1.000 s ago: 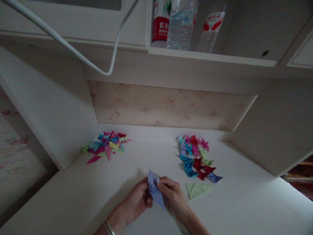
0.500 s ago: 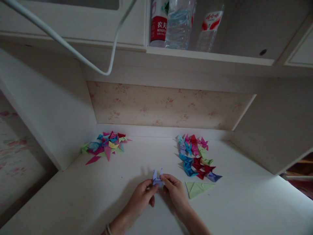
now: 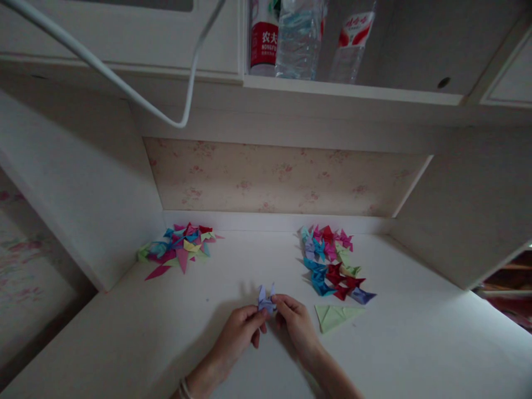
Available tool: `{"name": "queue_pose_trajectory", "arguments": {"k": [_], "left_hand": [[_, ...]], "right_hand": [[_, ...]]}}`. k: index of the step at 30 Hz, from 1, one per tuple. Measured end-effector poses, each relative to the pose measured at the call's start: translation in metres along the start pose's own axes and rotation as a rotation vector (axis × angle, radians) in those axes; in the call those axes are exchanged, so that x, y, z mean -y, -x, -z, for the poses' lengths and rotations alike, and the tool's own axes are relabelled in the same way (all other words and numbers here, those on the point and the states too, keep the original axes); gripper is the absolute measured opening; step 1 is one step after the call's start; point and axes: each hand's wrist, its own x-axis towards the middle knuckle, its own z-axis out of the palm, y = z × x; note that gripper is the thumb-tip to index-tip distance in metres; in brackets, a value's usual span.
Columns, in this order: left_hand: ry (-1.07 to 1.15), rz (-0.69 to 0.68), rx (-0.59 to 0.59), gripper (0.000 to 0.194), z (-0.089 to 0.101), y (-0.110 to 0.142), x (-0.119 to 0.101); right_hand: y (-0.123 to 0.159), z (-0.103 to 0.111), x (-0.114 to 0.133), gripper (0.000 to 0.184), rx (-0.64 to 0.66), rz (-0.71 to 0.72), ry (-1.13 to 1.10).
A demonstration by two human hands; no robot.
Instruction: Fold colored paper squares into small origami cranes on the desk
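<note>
A small lavender origami crane [image 3: 265,301] is held between both hands above the white desk [image 3: 137,338], two pointed tips sticking up from it. My left hand [image 3: 242,331] pinches its lower left part between thumb and fingers. On the other side, my right hand [image 3: 296,321] grips the right part with thumb and index finger. The fingers hide some of the folds. To the right of my right hand lies a folded pale green paper triangle [image 3: 337,317], flat on the desk.
Colourful folded papers [image 3: 180,246] lie heaped at the back left. More folded paper pieces [image 3: 330,266] are grouped at the back right. Overhead, a shelf [image 3: 353,91] holds plastic bottles [image 3: 300,41], and a white cable or arm [image 3: 124,88] hangs at upper left.
The lavender paper has turned slightly in my fingers, and its lower folds look more opened out. Both hands keep their hold. The view has shifted slightly.
</note>
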Motion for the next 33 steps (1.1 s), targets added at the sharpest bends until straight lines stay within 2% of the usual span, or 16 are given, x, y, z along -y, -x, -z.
{"name": "queue_pose_trajectory", "arguments": {"k": [8, 14, 23, 33], "left_hand": [[0.148, 0.03, 0.02, 0.037, 0.002, 0.003, -0.009], [0.198, 0.068, 0.039, 0.035, 0.003, 0.002, -0.005], [0.176, 0.024, 0.045, 0.035, 0.004, 0.001, 0.0], [0.097, 0.032, 0.045, 0.037, 0.004, 0.0, -0.001]], "right_hand": [[0.005, -0.003, 0.01, 0.034, 0.034, -0.023, -0.064], [0.003, -0.002, 0.007, 0.037, 0.046, -0.012, -0.082], [0.005, -0.002, 0.008, 0.034, 0.081, 0.002, -0.091], [0.004, 0.0, 0.005, 0.035, 0.024, 0.011, -0.083]]}}
